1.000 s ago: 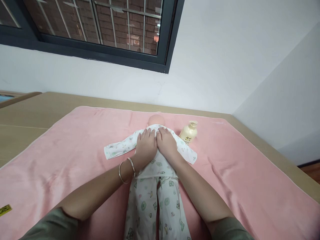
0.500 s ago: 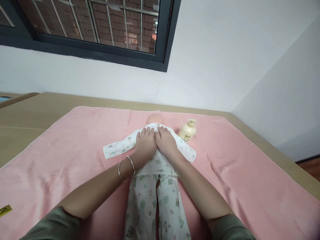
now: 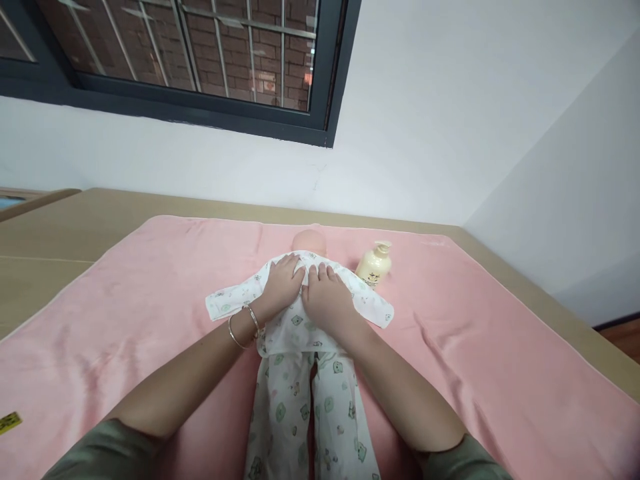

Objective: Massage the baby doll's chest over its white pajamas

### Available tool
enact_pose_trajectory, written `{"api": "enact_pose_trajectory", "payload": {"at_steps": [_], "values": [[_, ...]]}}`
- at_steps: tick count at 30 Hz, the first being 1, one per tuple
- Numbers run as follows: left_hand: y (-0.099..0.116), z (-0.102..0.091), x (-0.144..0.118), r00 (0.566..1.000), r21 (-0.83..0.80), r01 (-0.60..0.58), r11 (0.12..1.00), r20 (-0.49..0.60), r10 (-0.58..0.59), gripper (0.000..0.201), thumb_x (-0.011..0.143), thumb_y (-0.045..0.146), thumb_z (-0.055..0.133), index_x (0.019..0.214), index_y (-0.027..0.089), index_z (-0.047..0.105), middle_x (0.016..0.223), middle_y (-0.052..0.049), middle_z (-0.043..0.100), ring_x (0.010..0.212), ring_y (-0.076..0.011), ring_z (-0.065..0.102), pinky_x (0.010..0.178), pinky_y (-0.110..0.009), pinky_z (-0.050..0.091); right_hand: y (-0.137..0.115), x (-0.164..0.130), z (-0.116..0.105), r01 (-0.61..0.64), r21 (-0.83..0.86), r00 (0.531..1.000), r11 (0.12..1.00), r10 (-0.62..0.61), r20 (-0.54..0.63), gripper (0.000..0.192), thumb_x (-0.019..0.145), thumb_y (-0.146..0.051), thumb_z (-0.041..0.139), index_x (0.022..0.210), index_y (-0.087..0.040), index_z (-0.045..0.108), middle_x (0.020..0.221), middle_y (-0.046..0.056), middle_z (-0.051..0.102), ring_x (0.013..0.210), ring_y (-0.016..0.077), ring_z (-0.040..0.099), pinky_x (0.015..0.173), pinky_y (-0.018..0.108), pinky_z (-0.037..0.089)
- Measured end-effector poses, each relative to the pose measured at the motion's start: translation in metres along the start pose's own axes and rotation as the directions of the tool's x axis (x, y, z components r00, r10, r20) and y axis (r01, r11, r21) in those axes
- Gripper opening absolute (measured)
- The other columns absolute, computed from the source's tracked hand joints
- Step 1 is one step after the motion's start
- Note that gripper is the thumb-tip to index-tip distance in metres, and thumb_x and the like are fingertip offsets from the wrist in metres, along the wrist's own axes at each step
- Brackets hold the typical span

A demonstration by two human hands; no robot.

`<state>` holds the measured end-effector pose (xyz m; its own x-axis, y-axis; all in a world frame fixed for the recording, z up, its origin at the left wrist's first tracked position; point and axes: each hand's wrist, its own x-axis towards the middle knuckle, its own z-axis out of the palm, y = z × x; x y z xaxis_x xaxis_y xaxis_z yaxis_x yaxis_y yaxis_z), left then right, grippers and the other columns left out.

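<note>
Since your flat right hand (image 3: 327,300) slid back from the blanket's far edge (image 3: 225,225), it covers lower shirt (image 3: 300,330); left hand (image 3: 281,287) is flat too.

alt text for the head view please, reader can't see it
A person's left hand and right hand lie on the patterned white top of a doll on a pink blanket. A cream pump bottle is beside the doll.

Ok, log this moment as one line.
left hand: palm down on white printed top | right hand: palm down on same top | pump bottle: beyond right sleeve | pink blanket: underneath
</note>
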<state>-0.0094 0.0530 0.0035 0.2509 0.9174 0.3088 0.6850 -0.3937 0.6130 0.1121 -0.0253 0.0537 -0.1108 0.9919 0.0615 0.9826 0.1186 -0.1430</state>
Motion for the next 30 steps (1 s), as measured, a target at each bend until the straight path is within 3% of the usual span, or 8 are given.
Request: {"api": "enact_pose_trajectory", "payload": {"at_steps": [4, 7, 13, 18, 22, 25, 28, 30], "values": [[0.004, 0.006, -0.006, 1.0, 0.051, -0.003, 0.999, -0.013, 0.004, 0.05, 0.1, 0.034, 0.032, 0.138, 0.012, 0.057, 0.149, -0.017, 0.057, 0.144, -0.0317, 0.046, 0.123, -0.057, 0.026, 0.02, 0.018, -0.006, -0.042, 0.124, 0.997, 0.991, 0.033, 0.077, 0.064, 0.107, -0.041, 0.026, 0.158, -0.002, 0.031, 0.165, 0.021, 0.03, 0.156, 0.0314, 0.024, 0.125, 0.043, 0.022], [0.004, 0.007, -0.008, 0.999, 0.092, -0.012, 0.996, -0.029, 0.015, 0.048, 0.101, 0.034, 0.032, 0.137, 0.013, 0.056, 0.149, -0.016, 0.057, 0.143, -0.0306, 0.047, 0.123, -0.057, 0.026, 0.034, 0.03, -0.004, -0.094, 0.165, 0.992, 0.982, 0.079, 0.098, 0.071, 0.106, -0.049, 0.027, 0.159, -0.002, 0.028, 0.167, 0.02, 0.026, 0.157, 0.0321, 0.019, 0.126, 0.043, 0.018], [0.014, 0.001, -0.017, 0.991, 0.284, -0.098, 0.954, -0.057, 0.119, 0.041, 0.101, 0.028, 0.034, 0.127, 0.011, 0.06, 0.133, -0.018, 0.066, 0.128, -0.032, 0.058, 0.111, -0.05, 0.041, 0.044, 0.036, 0.003, -0.056, 0.24, 0.998, 0.969, 0.055, 0.013, 0.067, 0.104, -0.05, 0.034, 0.154, -0.006, 0.041, 0.162, 0.019, 0.038, 0.153, 0.0321, 0.03, 0.124, 0.042, 0.022], [0.027, -0.003, -0.03, 0.98, 0.456, -0.129, 0.88, -0.079, 0.184, 0.034, 0.099, 0.023, 0.037, 0.115, 0.008, 0.063, 0.117, -0.021, 0.069, 0.112, -0.0348, 0.063, 0.101, -0.049, 0.046, 0.043, 0.038, 0.004, -0.061, 0.206, 0.998, 0.977, 0.061, 0.01, 0.067, 0.104, -0.047, 0.036, 0.155, -0.004, 0.038, 0.163, 0.021, 0.036, 0.154, 0.0303, 0.029, 0.124, 0.04, 0.021], [0.022, -0.005, -0.023, 0.985, 0.373, -0.135, 0.918, -0.054, 0.166, 0.035, 0.1, 0.027, 0.038, 0.116, 0.009, 0.063, 0.12, -0.02, 0.069, 0.115, -0.0321, 0.062, 0.102, -0.045, 0.047, 0.033, 0.03, -0.005, -0.024, 0.123, 0.999, 0.992, 0.027, -0.018, 0.055, 0.104, -0.036, 0.033, 0.146, -0.004, 0.048, 0.152, 0.022, 0.051, 0.145, 0.0312, 0.043, 0.117, 0.04, 0.031], [0.013, -0.007, -0.013, 0.994, 0.284, -0.094, 0.954, -0.022, 0.104, 0.041, 0.102, 0.034, 0.036, 0.123, 0.01, 0.062, 0.127, -0.018, 0.069, 0.122, -0.0303, 0.061, 0.108, -0.044, 0.045, 0.026, 0.02, -0.018, -0.037, 0.119, 0.999, 0.992, 0.033, 0.03, 0.044, 0.102, -0.033, 0.034, 0.13, -0.01, 0.06, 0.136, 0.02, 0.065, 0.126, 0.0311, 0.06, 0.099, 0.038, 0.044], [0.01, -0.008, -0.008, 0.998, 0.241, -0.056, 0.969, 0.019, 0.053, 0.046, 0.104, 0.039, 0.033, 0.126, 0.01, 0.061, 0.129, -0.017, 0.068, 0.127, -0.0299, 0.059, 0.111, -0.044, 0.043, 0.025, 0.015, -0.025, -0.058, 0.116, 0.997, 0.992, 0.051, 0.066, 0.038, 0.102, -0.036, 0.036, 0.116, -0.016, 0.065, 0.124, 0.016, 0.071, 0.111, 0.0294, 0.066, 0.085, 0.035, 0.047], [0.013, -0.008, -0.01, 0.998, 0.248, -0.058, 0.967, 0.032, 0.052, 0.047, 0.104, 0.039, 0.033, 0.126, 0.009, 0.061, 0.132, -0.018, 0.066, 0.129, -0.0313, 0.057, 0.112, -0.046, 0.042, 0.027, 0.017, -0.024, -0.046, 0.131, 0.999, 0.99, 0.042, 0.035, 0.037, 0.103, -0.038, 0.035, 0.113, -0.017, 0.065, 0.123, 0.015, 0.071, 0.11, 0.0283, 0.066, 0.084, 0.034, 0.045]]}}
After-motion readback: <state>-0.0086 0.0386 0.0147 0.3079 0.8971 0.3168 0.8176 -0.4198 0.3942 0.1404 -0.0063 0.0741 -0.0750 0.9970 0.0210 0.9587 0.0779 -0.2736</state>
